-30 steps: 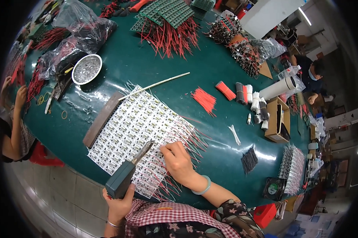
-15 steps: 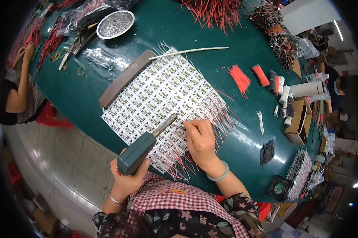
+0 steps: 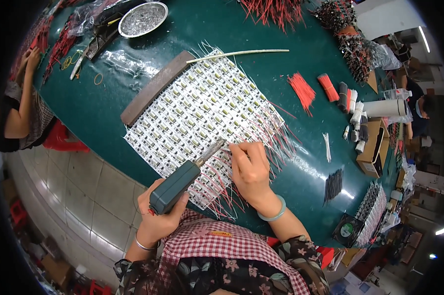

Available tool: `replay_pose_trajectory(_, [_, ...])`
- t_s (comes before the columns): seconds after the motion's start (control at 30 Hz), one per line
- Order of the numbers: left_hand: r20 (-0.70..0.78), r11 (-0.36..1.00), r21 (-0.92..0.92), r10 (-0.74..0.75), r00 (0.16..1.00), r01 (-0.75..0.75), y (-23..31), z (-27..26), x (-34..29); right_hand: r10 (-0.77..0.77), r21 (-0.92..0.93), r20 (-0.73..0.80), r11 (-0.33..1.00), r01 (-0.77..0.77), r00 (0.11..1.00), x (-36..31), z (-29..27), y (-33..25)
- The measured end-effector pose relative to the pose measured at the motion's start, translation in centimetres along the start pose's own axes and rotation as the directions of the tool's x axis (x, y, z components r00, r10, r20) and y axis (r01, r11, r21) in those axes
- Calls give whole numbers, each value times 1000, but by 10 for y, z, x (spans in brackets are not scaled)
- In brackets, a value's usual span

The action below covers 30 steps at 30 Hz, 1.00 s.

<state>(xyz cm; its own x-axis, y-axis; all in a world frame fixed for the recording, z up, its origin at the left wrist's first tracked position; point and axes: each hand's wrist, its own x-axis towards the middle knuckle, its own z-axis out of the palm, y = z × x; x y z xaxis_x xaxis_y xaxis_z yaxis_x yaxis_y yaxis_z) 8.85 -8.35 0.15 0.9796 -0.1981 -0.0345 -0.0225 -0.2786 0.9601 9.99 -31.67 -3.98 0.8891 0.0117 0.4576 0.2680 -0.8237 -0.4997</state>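
Note:
My left hand (image 3: 159, 216) is closed round the dark green body of a soldering gun (image 3: 175, 187). The gun's metal tip slants up and right over a panel of small white circuit boards (image 3: 192, 115), close to my right fingertips. My right hand (image 3: 251, 169), with a bangle at the wrist, pinches what looks like a thin pale wire (image 3: 228, 144) at the boards. Its far end is too small to make out. Red and white wires (image 3: 266, 130) stick out from the panel's right and near sides. A dark bar (image 3: 155, 88) lies along its far left edge.
A pale thin rod (image 3: 241, 55) rests across the panel's top corner. Loose red wires (image 3: 301, 92), white wires (image 3: 326, 147) and black wires (image 3: 333, 185) lie to the right, near a cardboard box (image 3: 373, 147). A metal bowl (image 3: 143, 19) stands far left. Another person's arm (image 3: 22, 105) is at left.
The soldering gun and my left hand have moved slightly up and right, bringing the tip nearer my right fingertips. My right hand keeps its pinch at almost the same place.

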Motion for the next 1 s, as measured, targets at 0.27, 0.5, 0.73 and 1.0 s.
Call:
replay_pose_trajectory(0.27, [-8, 1000, 4, -29, 1000, 29, -4, 2, -2, 2, -38, 25, 999, -1, 1000, 0, -2, -3])
replay_pose_trajectory(0.5, [0, 1000, 14, -21, 1000, 21, 0, 2, 2, 4, -50, 37, 999, -2, 999, -1, -2, -3])
replay_pose_trajectory(0.73, [-11, 1000, -8, -31, 999, 31, 2, -6, -4, 6, -54, 46, 999, -3, 999, 1, -4, -5])
replay_pose_trajectory(1.0, [-27, 995, 48, 88, 996, -86, 2, -7, -4, -21, -48, 132, 998, 28, 991, 1, -10, -3])
